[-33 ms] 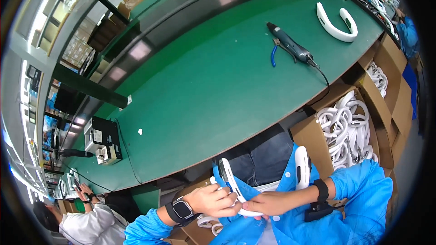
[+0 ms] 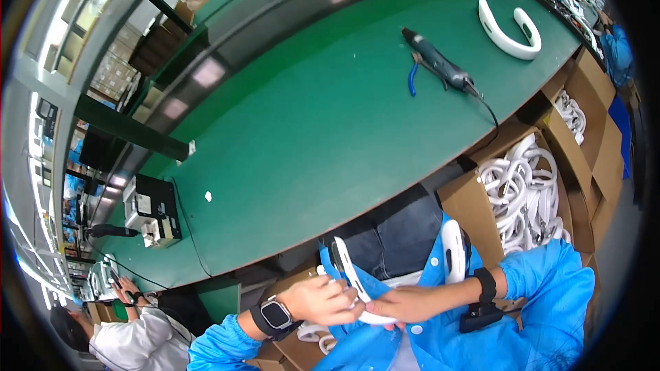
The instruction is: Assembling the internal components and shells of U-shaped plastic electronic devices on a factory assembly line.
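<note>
Both hands closed on one white U-shaped neckband [image 2: 357, 288], low in the near middle, over the lap. Left hand [image 2: 323, 300], a dark square watch [image 2: 276, 315] on its wrist, gripping the left arm of the band near the bend, fingers curled round it. Right hand [image 2: 411, 304], a black strap [image 2: 487, 286] on its wrist, pinching the curved base from the right, fingertips meeting those of the left. Left arm of the band rising up and slightly left, dark along its inner face; right arm [image 2: 454, 251] standing upright beside the blue sleeve. Sleeves bright blue on both forearms.

Just right of the hands, an open cardboard box [image 2: 474, 213] packed with more white neckbands [image 2: 526, 192], tangled together. Farther right, a second box [image 2: 584, 144] with a few white pieces inside. Under the left wrist, another brown carton [image 2: 295, 347] with white parts showing.

Beyond the lap, a wide green tabletop [image 2: 302, 130]. On its far right, an electric screwdriver [image 2: 440, 63] lying flat, its black cord [image 2: 489, 110] running to the near edge, with blue-handled pliers [image 2: 412, 77] touching its left side. Farther right again, one more white neckband [image 2: 509, 31], lying flat and well apart from the tool. On the left end of the tabletop, a small black and white device [image 2: 152, 209].

At the near left corner, another person in a white top [image 2: 130, 343].
</note>
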The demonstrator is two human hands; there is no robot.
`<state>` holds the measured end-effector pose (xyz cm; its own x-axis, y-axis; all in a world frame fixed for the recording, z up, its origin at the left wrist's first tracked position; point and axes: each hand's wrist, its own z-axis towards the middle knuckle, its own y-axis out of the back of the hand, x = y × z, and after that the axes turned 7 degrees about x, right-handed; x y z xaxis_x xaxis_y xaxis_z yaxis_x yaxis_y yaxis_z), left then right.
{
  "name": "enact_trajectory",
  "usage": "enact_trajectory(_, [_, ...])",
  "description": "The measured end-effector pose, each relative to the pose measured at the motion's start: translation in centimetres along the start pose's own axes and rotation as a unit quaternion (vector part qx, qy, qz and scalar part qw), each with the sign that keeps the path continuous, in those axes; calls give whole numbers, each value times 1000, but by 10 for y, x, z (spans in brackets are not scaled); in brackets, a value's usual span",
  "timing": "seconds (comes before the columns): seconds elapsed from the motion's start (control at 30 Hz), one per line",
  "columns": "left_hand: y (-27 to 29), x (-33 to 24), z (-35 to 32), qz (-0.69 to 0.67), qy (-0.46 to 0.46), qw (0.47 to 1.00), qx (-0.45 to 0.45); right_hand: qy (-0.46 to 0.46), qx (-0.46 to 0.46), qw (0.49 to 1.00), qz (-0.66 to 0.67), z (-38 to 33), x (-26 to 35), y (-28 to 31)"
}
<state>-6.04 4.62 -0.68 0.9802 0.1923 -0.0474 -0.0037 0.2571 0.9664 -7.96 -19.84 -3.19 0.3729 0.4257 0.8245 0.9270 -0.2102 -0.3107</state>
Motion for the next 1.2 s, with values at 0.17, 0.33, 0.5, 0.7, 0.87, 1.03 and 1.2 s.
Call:
enact_trajectory(0.17, [-24,-4,-5,-26,44,999,-18,-9,5,999,31,9,-14,10])
enact_trajectory(0.33, [-30,-12,-12,-40,68,997,10,-31,54,997,42,16,-23,16])
enact_trajectory(0.5, [-30,-22,-12,-40,76,996,15,-43,71,996,44,16,-23,14])
enact_trajectory(0.7, [-29,-28,-12,-51,85,995,8,-40,81,994,54,17,-23,12])
enact_trajectory(0.87, [-24,-27,-9,-55,91,994,2,-49,67,996,19,15,-18,12])
enact_trajectory(1.03, [-17,-29,-7,-49,92,994,16,-69,66,995,-10,16,-13,11])
enact_trajectory(1.2, [-19,-28,-8,-52,86,995,19,-22,78,996,-24,23,-24,9])
